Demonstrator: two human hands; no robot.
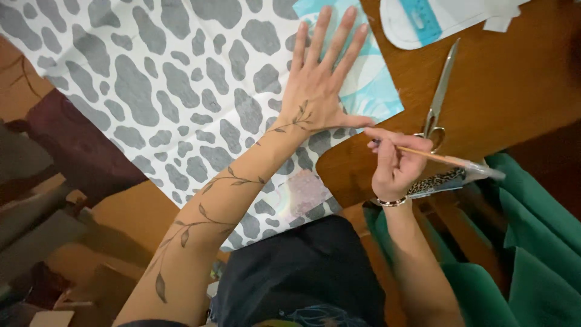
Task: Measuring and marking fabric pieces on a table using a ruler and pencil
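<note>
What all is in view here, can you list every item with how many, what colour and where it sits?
patterned fabric: one, white with grey blotches, spread over the table's left and centre
light blue sheet: one, pale blue and white, under the fabric's right edge
scissors: one pair, silver, on the wooden table at right
white pattern piece: one, white with a blue strip, top right
green cloth: one, green, lower right
thin brush: one, wooden handle, in the right hand
bracelet: one, on the right wrist
left hand: flat on the fabric, fingers spread
right hand: pinching the brush
</note>
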